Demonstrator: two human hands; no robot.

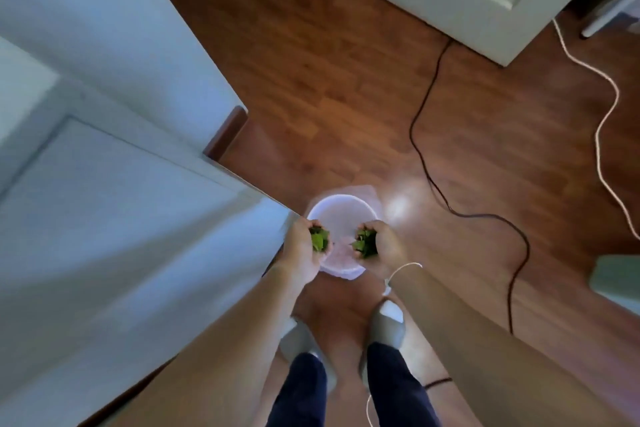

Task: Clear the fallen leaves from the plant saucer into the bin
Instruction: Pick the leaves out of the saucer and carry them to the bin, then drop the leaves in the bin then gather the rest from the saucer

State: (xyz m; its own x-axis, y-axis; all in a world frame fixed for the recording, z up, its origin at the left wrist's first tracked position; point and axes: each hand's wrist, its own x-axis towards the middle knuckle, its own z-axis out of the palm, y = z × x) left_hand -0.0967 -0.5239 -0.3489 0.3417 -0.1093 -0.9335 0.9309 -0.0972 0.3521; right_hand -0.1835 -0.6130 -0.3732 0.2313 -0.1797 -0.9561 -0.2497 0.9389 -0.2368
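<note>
We stand on the wood floor [329, 87] with a white door [104, 201] close on our left and two cables, one black [420, 149], one white [602, 121], trailing to the right. Both hands hang over the one white bin [341, 208]: our left hand [304, 250] grips a bunch of green leaves [77, 241], our right hand [381, 248] grips a second bunch [365, 243].

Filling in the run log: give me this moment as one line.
left hand: grips leaves | right hand: grips leaves | both over bin | leaves not yet dropped
</note>
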